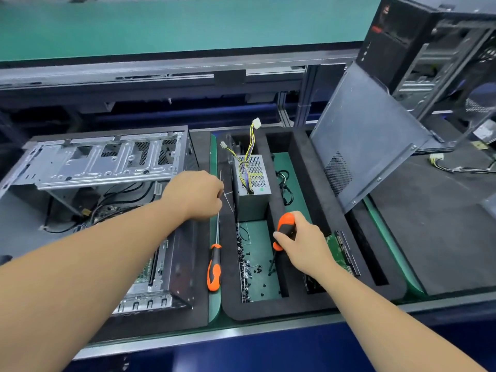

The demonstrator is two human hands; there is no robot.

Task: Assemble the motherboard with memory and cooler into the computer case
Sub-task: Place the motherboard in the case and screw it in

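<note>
Forearms reach in from the near edge, both bare. Right hand point(300, 242) wraps an orange-and-black screwdriver point(284, 229), fingers curled round the handle, shaft angled down toward loose black screws point(253, 269) scattered on the green floor of the foam tray point(230, 304). Tip looks close to the screws; contact cannot be confirmed.

Second screwdriver point(214, 267) lies just left of the tray, on the mat beside the computer case point(107, 167), handle near, shaft pointing away.

Left hand point(197, 193) hovers over the case's right edge, fingers curled under, seemingly pinching a thin pale strip, perhaps a cable tie; the grip itself is hidden from this angle.

Case lies on its side, open face up, drive cage at the far end, loose cables pooled inside. A sliver of green board shows inside its near right wall, so the motherboard point(146, 275) appears already seated; memory and cooler cannot be made out.

Judgement: step in hand is picking up a mounting screw on the driver tip. Best done by setting the tip squarely into one isolated screw head, not the pile along the tray wall, then lifting slowly and carrying it level to the case.

Mid tray: power supply point(252, 178) standing in its slot, wires sprouting upward. Another green board point(339, 251) sits edge-on in a slot right of the hand.

Farther right: side panel point(367, 146) leaning, second case point(434, 44) behind it.
</note>
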